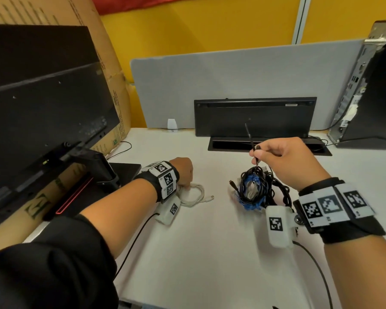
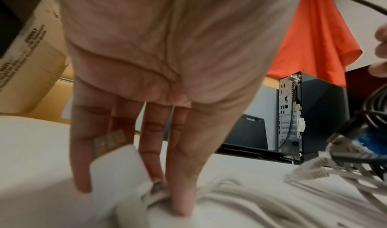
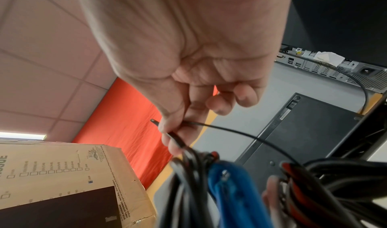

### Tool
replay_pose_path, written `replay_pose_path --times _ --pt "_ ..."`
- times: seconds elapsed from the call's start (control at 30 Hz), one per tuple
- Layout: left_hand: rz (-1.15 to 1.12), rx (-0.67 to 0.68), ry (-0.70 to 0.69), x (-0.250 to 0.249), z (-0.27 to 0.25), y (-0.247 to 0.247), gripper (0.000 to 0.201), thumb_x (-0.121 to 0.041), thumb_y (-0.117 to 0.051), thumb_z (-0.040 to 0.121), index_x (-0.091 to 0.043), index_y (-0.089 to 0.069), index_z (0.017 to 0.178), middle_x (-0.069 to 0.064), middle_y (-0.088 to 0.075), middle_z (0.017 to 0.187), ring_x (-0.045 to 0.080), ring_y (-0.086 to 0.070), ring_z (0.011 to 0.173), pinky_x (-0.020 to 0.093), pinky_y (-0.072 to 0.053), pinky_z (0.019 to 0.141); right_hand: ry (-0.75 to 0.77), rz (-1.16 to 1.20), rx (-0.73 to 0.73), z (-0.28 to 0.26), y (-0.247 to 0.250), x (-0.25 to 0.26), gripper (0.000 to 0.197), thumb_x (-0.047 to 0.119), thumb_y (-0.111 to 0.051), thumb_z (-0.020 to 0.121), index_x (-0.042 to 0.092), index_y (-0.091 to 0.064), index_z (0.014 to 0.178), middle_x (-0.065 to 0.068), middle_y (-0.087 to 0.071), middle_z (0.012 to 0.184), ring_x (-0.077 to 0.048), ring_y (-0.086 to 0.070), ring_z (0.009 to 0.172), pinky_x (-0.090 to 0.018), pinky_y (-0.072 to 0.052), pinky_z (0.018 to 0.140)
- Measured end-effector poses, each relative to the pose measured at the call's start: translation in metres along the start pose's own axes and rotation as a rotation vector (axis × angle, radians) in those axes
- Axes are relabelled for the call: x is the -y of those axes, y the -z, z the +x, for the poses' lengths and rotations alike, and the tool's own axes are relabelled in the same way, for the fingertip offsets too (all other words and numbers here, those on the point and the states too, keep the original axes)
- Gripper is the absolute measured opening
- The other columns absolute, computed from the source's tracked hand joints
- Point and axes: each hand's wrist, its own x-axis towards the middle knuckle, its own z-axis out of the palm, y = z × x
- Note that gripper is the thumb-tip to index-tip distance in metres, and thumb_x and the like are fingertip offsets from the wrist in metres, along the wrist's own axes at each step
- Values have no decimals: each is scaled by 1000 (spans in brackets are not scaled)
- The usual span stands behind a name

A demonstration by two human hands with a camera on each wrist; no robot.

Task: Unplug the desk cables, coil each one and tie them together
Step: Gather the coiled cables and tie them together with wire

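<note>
White desk (image 1: 210, 253) fills the middle, with grey and yellow walls behind. At 3 o'clock sits the dark cable bundle (image 1: 256, 188). The right hand (image 1: 285, 161) pinches a thin black tie (image 1: 251, 139) that points up toward 12 o'clock, right above the bundle. At 9 o'clock the white cable coil (image 1: 194, 195) lies flat. The left hand (image 1: 183, 172) presses straight fingers (image 2: 180, 182) down on it. I think the left hand must bring the coil right, toward 3 o'clock.
</note>
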Motion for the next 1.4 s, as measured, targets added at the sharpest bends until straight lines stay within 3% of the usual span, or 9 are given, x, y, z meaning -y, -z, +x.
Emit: replay_pose_path --times 0.17,0.3,0.5,0.67,0.87,1.0,1.13,1.23,1.4 --pt "4 -13 5 0 2 2 27 -15 -71 84 -1 -69 107 13 -70 103 24 -65 86 33 -55 81 -12 7 1 0 -4 2 25 22 -63 91 22 -71 67 9 -73 83 -7 -66 88 -12 -43 67" --pt "-263 -115 -29 -6 0 17 21 -16 -66 88 3 -69 97 18 -72 97 26 -66 81 37 -56 83 -27 33 -8 -1 -1 3 26 20 -62 91 26 -69 66 5 -75 85 -16 -68 85 -8 -47 61" --pt "-827 -507 -273 -47 -26 43 10 -18 -68 89 -9 -67 85 11 -71 80 23 -71 72 39 -61 74 -41 -39 -24 -2 8 2 31 20 -62 91 21 -67 61 -2 -74 86 1 -48 41 -10 -36 44" --pt "-885 -686 -551 -87 -49 45 6 -18 -70 87 -12 -69 86 2 -70 73 15 -68 65 34 -60 68 -82 -88 12 -3 17 3 33 20 -63 90 23 -65 58 3 -73 78 -3 -64 67 -19 -43 61" --pt "-817 -574 -778 -116 -62 28 9 -22 -72 86 -14 -74 88 0 -72 75 17 -68 70 34 -58 70 -70 -127 -77 -4 30 -4 23 15 -63 89 9 -70 68 12 -57 49 1 -50 45 -10 -35 49" --pt "-1148 -490 -647 -129 -58 23 14 -14 -63 92 -2 -71 90 14 -72 76 24 -70 68 30 -59 65 -56 -110 -128 -5 37 -9 21 16 -63 90 9 -72 72 0 -67 67 -7 -59 59 -21 -46 57" --pt "-1346 -325 -556 -140 -56 19 14 -10 -66 90 2 -71 95 17 -73 79 21 -71 66 27 -59 63 -50 -154 -137 -7 43 -8 25 15 -62 90 7 -67 66 2 -59 59 -4 -50 51 -14 -39 53" --pt "-1387 -353 -574 -148 -55 16 11 -5 -65 90 3 -72 94 20 -72 79 22 -70 67 33 -61 67 -51 -208 -80 -7 49 -4 25 12 -58 91 9 -67 68 -5 -61 63 -12 -51 55 -20 -38 53" --pt "-1286 -506 -584 -151 -50 15 9 -9 -69 87 -1 -74 83 4 -70 68 12 -67 60 27 -59 62 -68 -333 2 -4 58 -1 23 15 -58 93 9 -68 73 0 -59 62 -14 -52 58 -20 -35 52"
